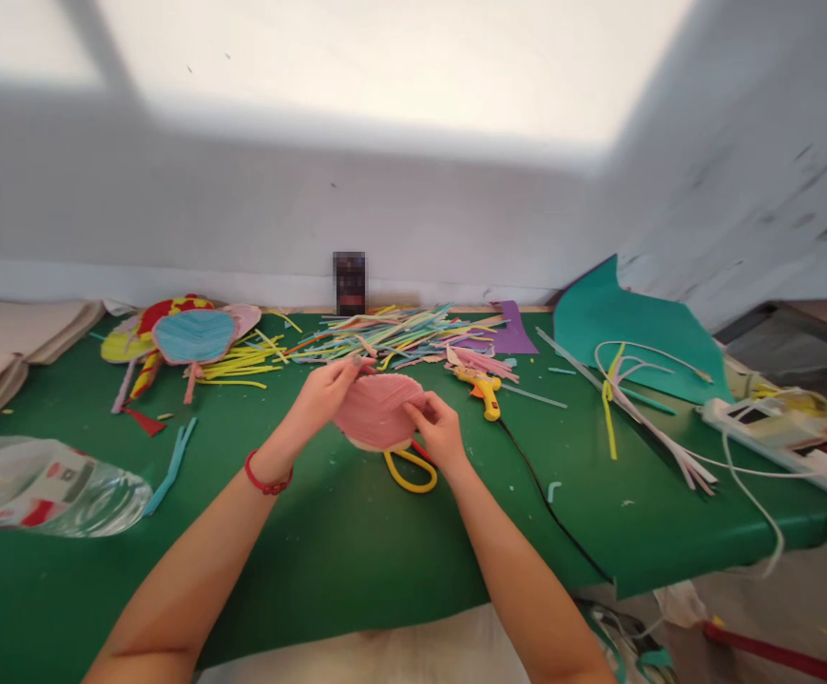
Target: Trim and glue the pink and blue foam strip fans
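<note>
A pink rounded fan-like craft piece [377,410] with a ribbed face is held above the table between my two hands. My left hand [332,388] pinches its upper left edge, and my right hand [438,427] grips its right edge with thumb and fingers. Just beyond, a yellow glue gun [483,391] lies on the table, its black cord running toward the front. Below the pink piece a yellow bent pipe cleaner loop [412,472] rests on the green surface, a bit of red beside it.
Coloured strips [385,337] are heaped at the back. Finished-looking fans [194,337] lie back left, near a water bottle [53,486]. Teal sheet [634,332], white strips [660,432] and a power strip [777,442] occupy the right. A phone [351,283] leans on the wall.
</note>
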Demonstrator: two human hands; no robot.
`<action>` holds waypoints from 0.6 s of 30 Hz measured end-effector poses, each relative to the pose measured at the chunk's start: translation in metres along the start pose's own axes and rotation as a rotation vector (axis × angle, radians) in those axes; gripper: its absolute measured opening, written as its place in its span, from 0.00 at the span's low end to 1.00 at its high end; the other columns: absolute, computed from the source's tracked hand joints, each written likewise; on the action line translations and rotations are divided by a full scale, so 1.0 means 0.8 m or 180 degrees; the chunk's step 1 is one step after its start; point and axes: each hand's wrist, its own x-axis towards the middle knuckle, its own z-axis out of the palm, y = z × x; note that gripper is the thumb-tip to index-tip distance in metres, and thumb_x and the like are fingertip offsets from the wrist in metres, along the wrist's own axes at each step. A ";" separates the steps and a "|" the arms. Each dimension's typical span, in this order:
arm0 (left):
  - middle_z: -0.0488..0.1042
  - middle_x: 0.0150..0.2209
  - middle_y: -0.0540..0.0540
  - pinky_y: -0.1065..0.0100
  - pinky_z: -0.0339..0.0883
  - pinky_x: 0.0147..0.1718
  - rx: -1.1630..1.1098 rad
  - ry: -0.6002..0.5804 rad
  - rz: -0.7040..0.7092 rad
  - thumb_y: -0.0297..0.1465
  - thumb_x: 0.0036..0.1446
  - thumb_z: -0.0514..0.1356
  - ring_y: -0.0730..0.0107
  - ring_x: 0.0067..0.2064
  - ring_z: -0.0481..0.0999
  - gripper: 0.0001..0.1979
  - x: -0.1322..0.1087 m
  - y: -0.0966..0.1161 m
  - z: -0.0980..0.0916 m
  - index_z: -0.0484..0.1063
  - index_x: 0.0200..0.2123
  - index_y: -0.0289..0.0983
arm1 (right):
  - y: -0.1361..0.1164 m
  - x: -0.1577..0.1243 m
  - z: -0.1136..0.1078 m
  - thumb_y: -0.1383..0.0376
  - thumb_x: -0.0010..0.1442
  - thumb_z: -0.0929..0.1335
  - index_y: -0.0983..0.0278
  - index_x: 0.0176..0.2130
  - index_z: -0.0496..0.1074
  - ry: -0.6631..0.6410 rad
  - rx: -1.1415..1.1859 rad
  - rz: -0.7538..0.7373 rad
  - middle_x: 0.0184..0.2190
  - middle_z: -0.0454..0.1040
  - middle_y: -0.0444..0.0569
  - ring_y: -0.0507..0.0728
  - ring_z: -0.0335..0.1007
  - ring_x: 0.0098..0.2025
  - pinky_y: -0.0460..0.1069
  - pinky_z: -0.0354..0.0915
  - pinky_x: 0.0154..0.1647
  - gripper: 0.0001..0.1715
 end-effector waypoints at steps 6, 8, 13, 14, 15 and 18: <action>0.74 0.52 0.36 0.60 0.63 0.54 -0.0959 0.0297 -0.0235 0.57 0.43 0.61 0.54 0.54 0.72 0.38 -0.003 -0.027 0.001 0.72 0.49 0.34 | -0.006 0.010 -0.004 0.53 0.52 0.70 0.64 0.29 0.68 0.0410 0.0286 -0.0065 0.25 0.70 0.42 0.52 0.65 0.30 0.47 0.64 0.34 0.17; 0.76 0.49 0.37 0.58 0.66 0.51 -0.1225 0.0292 -0.0463 0.55 0.36 0.67 0.51 0.52 0.73 0.37 -0.017 -0.031 0.009 0.75 0.44 0.34 | -0.014 0.010 0.003 0.53 0.53 0.70 0.64 0.30 0.68 0.0366 0.0392 -0.0089 0.27 0.71 0.44 0.52 0.66 0.31 0.47 0.65 0.36 0.17; 0.79 0.44 0.38 0.57 0.69 0.50 -0.1807 0.0766 -0.0593 0.47 0.36 0.70 0.52 0.48 0.76 0.31 -0.046 -0.044 0.028 0.76 0.41 0.32 | -0.030 0.015 0.029 0.53 0.54 0.69 0.65 0.33 0.70 -0.0074 0.0454 -0.0117 0.31 0.73 0.46 0.54 0.69 0.35 0.49 0.66 0.40 0.17; 0.79 0.45 0.38 0.57 0.69 0.50 -0.1893 0.0911 -0.0603 0.46 0.36 0.71 0.53 0.48 0.77 0.31 -0.048 -0.049 0.029 0.76 0.42 0.32 | -0.028 0.018 0.032 0.52 0.54 0.69 0.65 0.35 0.70 -0.0211 0.0403 -0.0107 0.32 0.74 0.47 0.55 0.69 0.36 0.49 0.66 0.40 0.18; 0.79 0.44 0.38 0.58 0.70 0.49 -0.1928 0.1064 -0.0650 0.46 0.36 0.71 0.53 0.48 0.77 0.31 -0.048 -0.054 0.029 0.76 0.42 0.32 | -0.025 0.020 0.031 0.52 0.55 0.68 0.65 0.38 0.70 -0.0361 0.0304 -0.0076 0.34 0.75 0.49 0.55 0.70 0.37 0.50 0.66 0.41 0.19; 0.79 0.44 0.37 0.59 0.71 0.47 -0.1954 0.1458 -0.0837 0.45 0.35 0.72 0.54 0.47 0.77 0.31 -0.045 -0.071 0.022 0.75 0.42 0.32 | -0.004 0.029 0.013 0.50 0.56 0.66 0.64 0.49 0.68 -0.0617 -0.0480 0.0070 0.41 0.74 0.51 0.56 0.71 0.39 0.51 0.65 0.41 0.27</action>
